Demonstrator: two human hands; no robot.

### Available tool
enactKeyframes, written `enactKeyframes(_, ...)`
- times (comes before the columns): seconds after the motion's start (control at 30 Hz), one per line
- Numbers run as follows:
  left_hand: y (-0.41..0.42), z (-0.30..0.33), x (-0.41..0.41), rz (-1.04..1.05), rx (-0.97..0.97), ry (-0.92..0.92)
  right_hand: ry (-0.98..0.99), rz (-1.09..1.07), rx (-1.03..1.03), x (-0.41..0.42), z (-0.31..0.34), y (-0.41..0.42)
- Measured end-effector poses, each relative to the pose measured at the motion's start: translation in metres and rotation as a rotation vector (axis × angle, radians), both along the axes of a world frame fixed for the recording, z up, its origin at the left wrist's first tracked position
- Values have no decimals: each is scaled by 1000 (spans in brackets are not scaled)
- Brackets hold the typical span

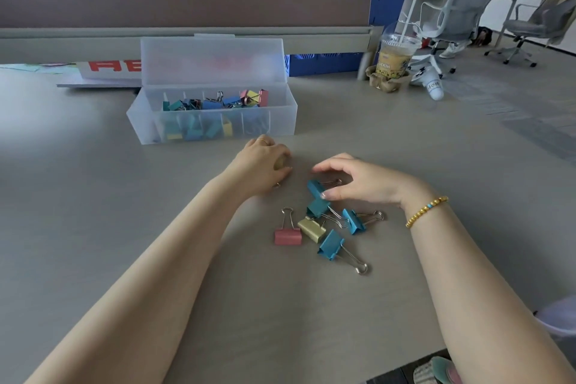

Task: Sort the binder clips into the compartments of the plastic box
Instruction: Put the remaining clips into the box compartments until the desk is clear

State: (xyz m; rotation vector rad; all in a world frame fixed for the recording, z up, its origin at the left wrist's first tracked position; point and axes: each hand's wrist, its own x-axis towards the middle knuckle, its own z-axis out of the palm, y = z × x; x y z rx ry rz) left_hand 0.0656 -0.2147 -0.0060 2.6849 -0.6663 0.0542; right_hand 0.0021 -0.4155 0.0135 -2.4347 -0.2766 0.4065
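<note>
The teal binder clip (315, 188) nearest the right hand (364, 181) is lying on the worktop (124, 227) at the far end of the loose pile, its wire handles running right, under the palm. That hand is arching over it with fingers spread apart, thumb tip touching the body, not yet gripping. The left hand (261, 165) is sitting curled just left, seemingly closing on something yellowish; what, I cannot tell. The plastic box (212, 121) is standing open beyond both hands, nearer the left, so the carry is looking like forward and leftward
</note>
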Motion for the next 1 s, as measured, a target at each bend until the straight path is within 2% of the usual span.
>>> enactKeyframes(0.1,2,3,-4,-17,59,22,-63,-13,-40,5,-4,6)
enactKeyframes(0.23,4,3,-9,40,-6,23,-109,-29,-38,6,-8,14)
enactKeyframes(0.33,17,13,-12,-33,-73,209,-101,20,-16,2,-4,17)
enactKeyframes(0.4,31,21,-16,-180,33,354,-7,76,42,-4,1,14)
enactKeyframes(0.47,41,23,-20,-274,113,414,106,133,59,-9,5,12)
enactKeyframes(0.53,42,20,-19,-279,63,326,143,168,-35,-11,4,14)
enactKeyframes(0.63,39,14,-18,-205,-23,158,55,141,-137,-7,1,20)
enactKeyframes(0.9,35,7,-19,-23,38,41,-217,-108,-30,-1,-9,34)
enactKeyframes(1.0,34,9,-22,46,41,-21,-201,-143,-27,0,-9,30)
